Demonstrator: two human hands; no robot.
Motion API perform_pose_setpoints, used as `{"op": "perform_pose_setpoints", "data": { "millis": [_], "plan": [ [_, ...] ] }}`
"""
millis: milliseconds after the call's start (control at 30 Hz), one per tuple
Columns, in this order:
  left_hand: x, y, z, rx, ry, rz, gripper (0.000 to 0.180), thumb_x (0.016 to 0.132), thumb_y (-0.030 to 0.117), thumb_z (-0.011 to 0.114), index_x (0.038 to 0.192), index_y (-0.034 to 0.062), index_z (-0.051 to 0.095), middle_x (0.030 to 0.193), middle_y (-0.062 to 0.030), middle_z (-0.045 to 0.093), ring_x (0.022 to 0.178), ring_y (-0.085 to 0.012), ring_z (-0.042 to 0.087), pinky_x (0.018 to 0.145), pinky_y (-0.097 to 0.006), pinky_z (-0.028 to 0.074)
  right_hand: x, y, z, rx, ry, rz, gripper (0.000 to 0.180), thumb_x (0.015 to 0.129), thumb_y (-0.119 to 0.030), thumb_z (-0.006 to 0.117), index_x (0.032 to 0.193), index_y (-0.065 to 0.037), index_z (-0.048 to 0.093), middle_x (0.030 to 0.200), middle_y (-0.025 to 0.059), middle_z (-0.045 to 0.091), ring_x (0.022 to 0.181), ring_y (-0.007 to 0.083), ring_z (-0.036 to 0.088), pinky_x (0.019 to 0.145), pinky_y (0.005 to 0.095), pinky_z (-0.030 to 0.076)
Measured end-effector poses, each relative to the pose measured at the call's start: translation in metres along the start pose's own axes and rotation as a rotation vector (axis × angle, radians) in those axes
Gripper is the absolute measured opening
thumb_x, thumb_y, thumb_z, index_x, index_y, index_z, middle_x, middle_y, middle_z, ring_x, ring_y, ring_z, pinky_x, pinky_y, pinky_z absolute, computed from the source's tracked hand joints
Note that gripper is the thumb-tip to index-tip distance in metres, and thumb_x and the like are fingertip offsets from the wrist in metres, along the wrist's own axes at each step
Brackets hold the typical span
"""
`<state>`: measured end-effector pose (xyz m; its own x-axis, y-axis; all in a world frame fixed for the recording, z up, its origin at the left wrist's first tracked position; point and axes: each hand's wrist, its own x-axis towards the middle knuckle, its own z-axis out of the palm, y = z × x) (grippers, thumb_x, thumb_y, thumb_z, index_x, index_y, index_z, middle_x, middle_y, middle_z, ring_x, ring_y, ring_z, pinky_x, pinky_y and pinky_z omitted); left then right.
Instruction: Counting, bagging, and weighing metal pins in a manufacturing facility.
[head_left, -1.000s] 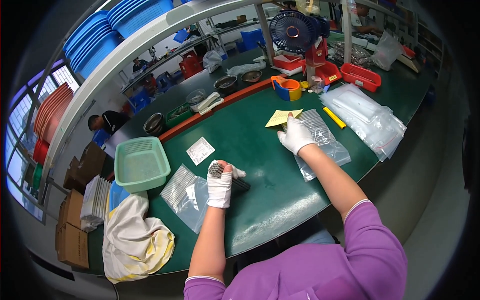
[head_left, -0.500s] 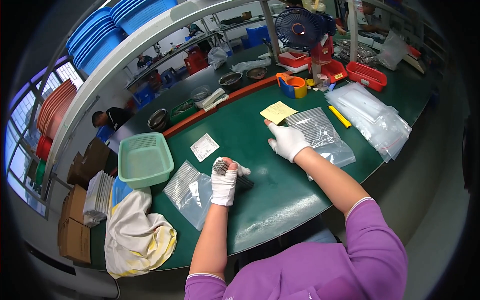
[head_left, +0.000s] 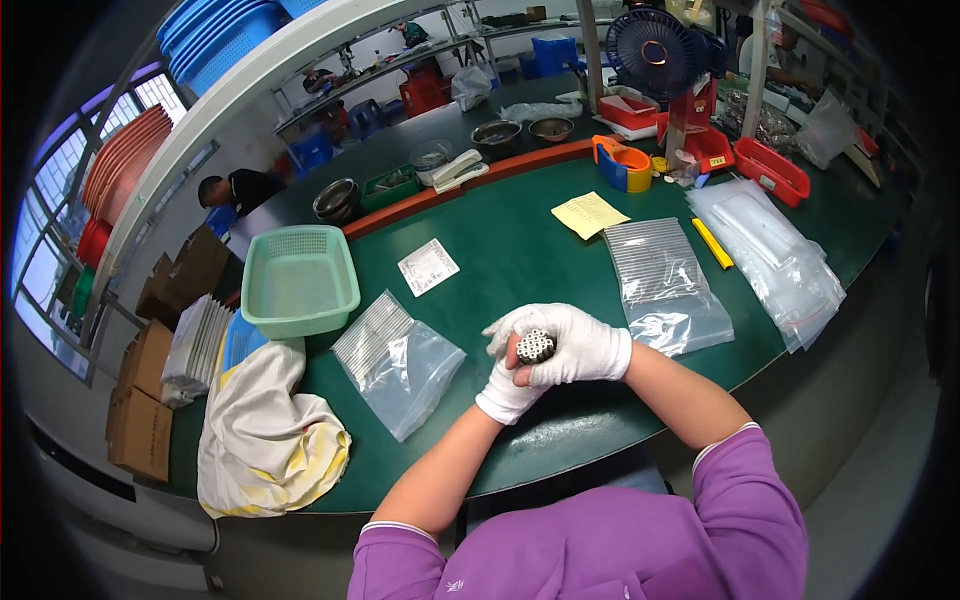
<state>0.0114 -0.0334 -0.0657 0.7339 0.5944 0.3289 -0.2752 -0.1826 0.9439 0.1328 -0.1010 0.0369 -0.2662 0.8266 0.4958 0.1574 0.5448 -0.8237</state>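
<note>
Bundle of slim, round grey tubes (head_left: pixel 536 347): clasped above glossy green tabletop (head_left: pixel 500 262), pale hollow ends facing up.
Left hand in white glove (head_left: pixel 507 392): curled around bundle, fingers partly hidden.
Right hand in white glove (head_left: pixel 582 346): cupped closed around bundle.
Tube step: apparently evening ends.
Next tube move: likely calls for snug, level hold.

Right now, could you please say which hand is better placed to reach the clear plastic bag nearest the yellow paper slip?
Probably the right hand: its wrist is close to that clear plastic bag, while the left hand lies farther left. Both are closed around the bundle of thin tubes.
</note>
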Motion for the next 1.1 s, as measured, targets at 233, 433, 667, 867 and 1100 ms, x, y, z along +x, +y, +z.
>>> {"op": "perform_pose_setpoints", "data": {
  "millis": [233,433,667,867,1100],
  "plan": [
    [0.02,0.061,-0.013,0.324,-0.448,-0.318,0.06,0.068,0.034,0.073,0.113,0.0066,0.044,0.109,-0.0071,0.051,0.1,-0.0168,0.048,0.085,-0.03,0.042,-0.006,0.016,-0.012,0.109,-0.004,0.241,0.03,0.068,-0.017,0.073,0.091,-0.004,0.061,0.095,0.0093,0.06,0.104,0.0195,0.051,0.089,0.0314,0.04],
    [0.031,0.04,-0.05,-0.003,-0.287,-0.063,0.111,0.051,0.065,0.067,0.13,-0.0002,0.025,0.13,-0.0163,0.033,0.122,-0.0255,0.032,0.101,-0.036,0.026,-0.011,0.021,0.007,0.295,0.253,0.315,0.019,0.071,-0.014,0.071,0.078,-0.006,0.056,0.07,-0.0041,0.05,0.067,0.0056,0.048,0.068,0.0219,0.042],
    [0.011,0.079,0.008,-0.125,-0.137,0.07,0.049,0.062,0.025,0.078,0.096,0.0024,0.051,0.102,-0.011,0.059,0.094,-0.0159,0.054,0.085,-0.03,0.043,-0.029,0.057,0.024,-0.033,0.19,0.078,0.041,0.069,-0.015,0.07,0.103,-0.007,0.049,0.094,0.0049,0.055,0.085,0.0155,0.054,0.074,0.0272,0.045],
    [0.007,0.093,0.004,-0.061,-0.381,0.08,0.031,0.071,0.024,0.072,0.074,0.0052,0.048,0.089,-0.0117,0.063,0.088,-0.0191,0.058,0.081,-0.031,0.045,-0.042,0.054,0.042,-0.378,0.202,0.157,0.041,0.071,-0.03,0.063,0.104,-0.009,0.051,0.102,0.0098,0.054,0.099,0.0262,0.051,0.087,0.0342,0.039],
    [0.003,0.069,0.006,-0.16,-0.103,-0.032,0.028,0.079,0.029,0.064,0.072,0.0079,0.046,0.066,-0.0031,0.055,0.068,-0.0135,0.055,0.064,-0.026,0.045,-0.054,-0.002,0.046,-0.729,0.206,0.477,0.044,0.066,-0.03,0.068,0.102,-0.009,0.055,0.104,0.0133,0.056,0.096,0.0292,0.054,0.084,0.0332,0.042]
  ]
}}
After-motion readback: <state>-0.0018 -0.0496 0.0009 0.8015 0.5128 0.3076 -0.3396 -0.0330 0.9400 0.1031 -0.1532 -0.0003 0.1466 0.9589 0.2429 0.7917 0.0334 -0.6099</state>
